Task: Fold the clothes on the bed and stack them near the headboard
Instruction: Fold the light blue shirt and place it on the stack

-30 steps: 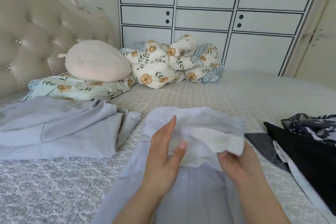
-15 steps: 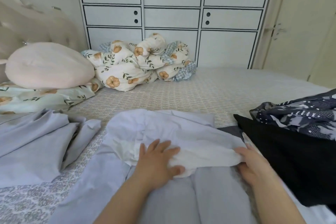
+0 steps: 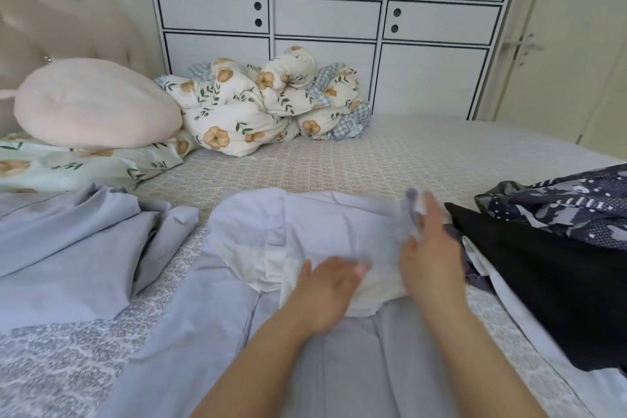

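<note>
On a patterned bed (image 3: 373,159), a pale lavender garment (image 3: 305,234) lies mid-bed in front of the person. The left hand (image 3: 325,288) presses flat on it, fingers relaxed. The blurred right hand (image 3: 427,248) pinches its right edge, lifting the fabric.

2 hands (image 3: 330,285), 4 garments (image 3: 305,231), 2 pillows (image 3: 95,102), 1 quilt (image 3: 271,102).

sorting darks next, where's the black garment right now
In the head view the black garment lies at the right edge of the bed, beside the right hand, under the navy patterned cloth.
</note>
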